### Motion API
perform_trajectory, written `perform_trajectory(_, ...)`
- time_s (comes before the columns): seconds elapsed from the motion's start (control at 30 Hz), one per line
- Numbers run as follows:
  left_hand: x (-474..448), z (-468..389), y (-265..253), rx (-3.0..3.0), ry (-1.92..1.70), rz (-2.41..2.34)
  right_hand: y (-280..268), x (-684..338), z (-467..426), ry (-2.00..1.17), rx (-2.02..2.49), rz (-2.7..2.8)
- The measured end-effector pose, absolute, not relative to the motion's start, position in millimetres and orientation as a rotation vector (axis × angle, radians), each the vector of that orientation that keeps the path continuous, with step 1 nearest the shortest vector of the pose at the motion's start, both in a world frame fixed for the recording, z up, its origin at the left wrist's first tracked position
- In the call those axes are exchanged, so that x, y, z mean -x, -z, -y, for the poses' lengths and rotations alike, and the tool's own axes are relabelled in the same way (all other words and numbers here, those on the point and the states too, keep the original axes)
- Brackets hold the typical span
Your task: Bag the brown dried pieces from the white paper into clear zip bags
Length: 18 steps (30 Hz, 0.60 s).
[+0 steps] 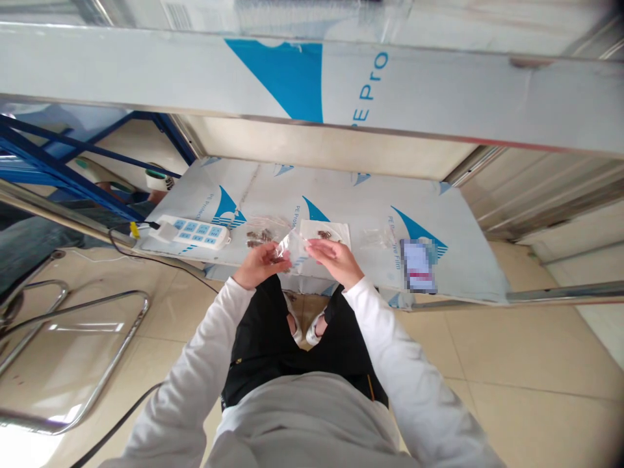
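Note:
A small clear plastic bag (288,244) is stretched between my hands above the front edge of the table. My left hand (264,264) is closed on its left side with thumb and fingers. Its upper right part is pinched by the fingertips of my right hand (336,259). Just beyond my left hand lies a pile of small brownish pieces (260,236), too small to name, on or in clear plastic. A few similar pieces (324,234) rest on a white square sheet (340,230) behind my right hand. Whether the held bag contains anything is unclear.
On the film-covered table (331,185) a white power strip (201,234) lies left, with a plugged-in black cable. More clear plastic (376,238) and a blurred-out phone-like object (418,266) lie right. A shelf (160,71) crosses above. A metal-framed chair (141,312) stands left.

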<state>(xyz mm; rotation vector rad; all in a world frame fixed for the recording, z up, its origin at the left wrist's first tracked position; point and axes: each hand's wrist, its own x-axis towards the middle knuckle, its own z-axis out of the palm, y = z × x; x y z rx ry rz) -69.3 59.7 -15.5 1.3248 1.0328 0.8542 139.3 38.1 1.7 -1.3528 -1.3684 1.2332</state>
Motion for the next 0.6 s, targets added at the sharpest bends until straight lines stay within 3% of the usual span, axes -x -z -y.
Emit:
perform_trajectory(0.07,62,-49,12,-1.334,-0.929,-1.102,-6,-135,-31,-1.234,1.324,1.348)
perform_trajectory(0.2,41,-24,6,-1.238,-1.275,-1.406,-10,-134,-1,-0.69,1.392,1.498)
perform_trajectory(0.33,12,3,-2,-1.023,-1.149,-1.252,-8,-133,31,-0.313,1.411,1.814)
perform_trajectory(0.47,-4,17,3,-0.775,-1.06,-1.207,0,-136,50,-0.229,1.478,1.933)
perform_trajectory(0.6,-5,23,11,-0.675,-0.998,-1.179,4,-139,62,-0.406,1.472,1.816)
